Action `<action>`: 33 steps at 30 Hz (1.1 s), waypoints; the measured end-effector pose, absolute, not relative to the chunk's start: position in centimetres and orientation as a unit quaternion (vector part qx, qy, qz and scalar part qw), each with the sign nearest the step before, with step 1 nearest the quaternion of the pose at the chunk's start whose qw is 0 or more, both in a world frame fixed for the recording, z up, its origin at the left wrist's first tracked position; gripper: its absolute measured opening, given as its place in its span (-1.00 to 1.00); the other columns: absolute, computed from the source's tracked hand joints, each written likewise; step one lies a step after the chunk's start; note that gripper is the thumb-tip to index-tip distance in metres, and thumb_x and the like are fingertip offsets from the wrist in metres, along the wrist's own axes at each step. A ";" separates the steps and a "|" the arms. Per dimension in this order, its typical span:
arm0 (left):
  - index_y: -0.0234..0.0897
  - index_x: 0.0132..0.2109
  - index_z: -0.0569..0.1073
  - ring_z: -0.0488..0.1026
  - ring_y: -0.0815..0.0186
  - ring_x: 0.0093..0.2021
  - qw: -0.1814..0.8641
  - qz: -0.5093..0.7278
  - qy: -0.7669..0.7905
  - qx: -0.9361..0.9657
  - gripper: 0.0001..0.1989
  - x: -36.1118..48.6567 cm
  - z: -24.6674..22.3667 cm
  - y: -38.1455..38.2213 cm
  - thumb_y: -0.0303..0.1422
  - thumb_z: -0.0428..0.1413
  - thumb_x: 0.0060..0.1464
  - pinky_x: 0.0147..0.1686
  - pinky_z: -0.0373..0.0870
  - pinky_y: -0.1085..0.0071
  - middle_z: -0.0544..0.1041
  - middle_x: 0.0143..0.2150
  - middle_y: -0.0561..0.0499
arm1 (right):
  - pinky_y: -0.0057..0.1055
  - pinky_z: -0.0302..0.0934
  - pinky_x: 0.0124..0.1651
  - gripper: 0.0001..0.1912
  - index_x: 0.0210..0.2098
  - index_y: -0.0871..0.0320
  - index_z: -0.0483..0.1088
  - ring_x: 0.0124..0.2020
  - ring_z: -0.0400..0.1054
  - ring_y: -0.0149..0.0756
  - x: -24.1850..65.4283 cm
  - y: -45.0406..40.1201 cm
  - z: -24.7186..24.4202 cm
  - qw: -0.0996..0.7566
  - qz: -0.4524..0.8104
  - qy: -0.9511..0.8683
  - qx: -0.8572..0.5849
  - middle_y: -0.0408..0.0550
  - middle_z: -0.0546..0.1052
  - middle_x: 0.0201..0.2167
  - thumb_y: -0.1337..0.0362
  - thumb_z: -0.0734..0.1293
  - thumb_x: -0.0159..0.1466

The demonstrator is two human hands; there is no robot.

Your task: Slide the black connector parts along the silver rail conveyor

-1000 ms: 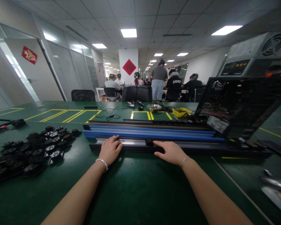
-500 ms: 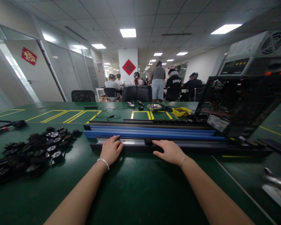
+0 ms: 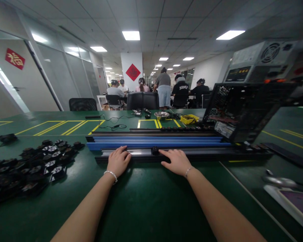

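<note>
"What's nearest?"
"Left hand, fingers spread loosely over one silver-and-black rail on the bench. Right hand, index extended, nothing clasped."
"And the small black block?"
"Just one, on that rail between the two hands, right by the right index tip. Whether they touch, I can't tell."
"Beyond?"
"One blue rail, then one yellow tray, one steel bowl, six people."
</note>
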State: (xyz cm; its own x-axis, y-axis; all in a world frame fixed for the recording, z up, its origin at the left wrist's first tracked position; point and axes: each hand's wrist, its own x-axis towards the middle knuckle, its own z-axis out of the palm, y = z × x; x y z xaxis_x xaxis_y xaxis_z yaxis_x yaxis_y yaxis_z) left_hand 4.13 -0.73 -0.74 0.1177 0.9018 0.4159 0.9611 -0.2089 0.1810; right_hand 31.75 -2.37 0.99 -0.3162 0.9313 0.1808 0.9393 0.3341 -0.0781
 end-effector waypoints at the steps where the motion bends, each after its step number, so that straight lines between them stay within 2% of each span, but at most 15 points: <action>1: -0.12 -0.29 0.50 0.19 0.21 0.15 0.068 -0.223 -0.625 -0.745 -0.65 4.1 -0.8 -0.7 -0.18 -0.17 0.12 0.09 0.11 0.15 0.33 0.13 0.05 | -0.22 -0.04 -0.04 -0.45 0.14 -0.18 0.10 -0.09 0.20 -0.18 31.4 -2.6 0.7 0.104 -0.029 -0.802 -0.587 -0.10 0.41 -0.13 0.00 0.17 0.15; 3: -0.13 -0.32 0.50 0.19 0.20 0.15 0.071 -0.220 -0.625 -0.746 -0.64 4.1 -0.8 -0.7 -0.17 -0.17 0.12 0.08 0.12 0.15 0.33 0.13 0.05 | -0.20 -0.10 0.02 -0.46 0.13 -0.14 0.13 -0.08 0.18 -0.19 30.6 -3.2 0.0 0.130 -0.062 -0.779 -0.610 -0.07 0.40 -0.15 0.09 0.20 0.14; 5: -0.14 -0.35 0.49 0.19 0.20 0.15 0.072 -0.219 -0.624 -0.747 -0.62 4.1 -0.9 -0.7 -0.17 -0.18 0.12 0.09 0.11 0.15 0.32 0.14 0.05 | -0.12 -0.26 0.11 -0.54 0.06 -0.06 0.23 -0.06 0.17 -0.19 29.8 -3.6 -0.7 0.169 -0.095 -0.747 -0.636 -0.05 0.39 -0.13 0.16 0.19 0.14; 8: -0.14 -0.33 0.49 0.19 0.20 0.15 0.071 -0.219 -0.624 -0.747 -0.63 4.1 -0.9 -0.7 -0.17 -0.18 0.12 0.09 0.11 0.14 0.32 0.14 0.05 | -0.04 -0.39 0.15 -0.56 0.03 0.00 0.25 -0.02 0.14 -0.18 29.1 -3.8 -1.4 0.190 -0.105 -0.744 -0.632 -0.02 0.35 -0.04 0.21 0.19 0.13; 13: -0.10 -0.22 0.47 0.20 0.22 0.15 0.068 -0.229 -0.621 -0.746 -0.67 4.2 -0.8 -0.9 -0.19 -0.17 0.12 0.09 0.10 0.14 0.34 0.12 0.05 | -0.13 -0.33 0.17 -0.53 0.06 0.09 0.21 0.06 0.09 -0.21 29.1 -3.7 -1.3 0.200 -0.094 -0.789 -0.574 0.00 0.32 0.04 0.24 0.18 0.13; 20: -0.12 -0.14 0.40 0.19 0.23 0.15 0.076 -0.235 -0.620 -0.745 -0.70 4.5 -0.7 -1.0 -0.23 -0.16 0.12 0.11 0.07 0.11 0.36 0.10 0.03 | -0.15 -0.30 0.16 -0.54 0.06 0.02 0.21 0.01 0.15 -0.24 29.1 -3.5 -0.9 0.210 -0.061 -0.800 -0.559 -0.06 0.38 -0.03 0.23 0.18 0.13; 24: -0.20 -0.05 0.34 0.18 0.21 0.16 0.080 -0.241 -0.605 -0.755 -0.68 4.6 -0.7 -1.0 -0.23 -0.14 0.10 0.11 0.10 0.13 0.36 0.09 -0.06 | -0.15 -0.30 0.15 -0.53 0.07 -0.04 0.21 -0.04 0.16 -0.23 29.1 -3.6 -0.7 0.194 -0.052 -0.796 -0.571 -0.07 0.40 -0.10 0.21 0.18 0.14; 33: -0.17 0.04 0.27 0.13 0.21 0.18 0.085 -0.225 -0.536 -0.809 -0.63 7.3 0.0 -2.9 -0.27 -0.10 0.08 0.11 0.12 0.21 0.24 0.17 -0.05 | -0.14 -0.31 0.13 -0.52 0.09 -0.12 0.18 -0.06 0.14 -0.21 28.8 -3.6 -0.4 0.168 -0.050 -0.791 -0.586 -0.08 0.38 -0.15 0.22 0.17 0.15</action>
State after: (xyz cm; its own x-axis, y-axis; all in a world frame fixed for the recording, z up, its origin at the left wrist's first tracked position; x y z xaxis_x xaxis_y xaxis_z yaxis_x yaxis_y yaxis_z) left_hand 7.29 -2.94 -0.04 0.3239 0.8296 0.4549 0.9058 -0.4108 0.1040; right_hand 28.79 -3.64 -0.39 -0.2560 0.9104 0.3251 0.9441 0.3077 -0.1184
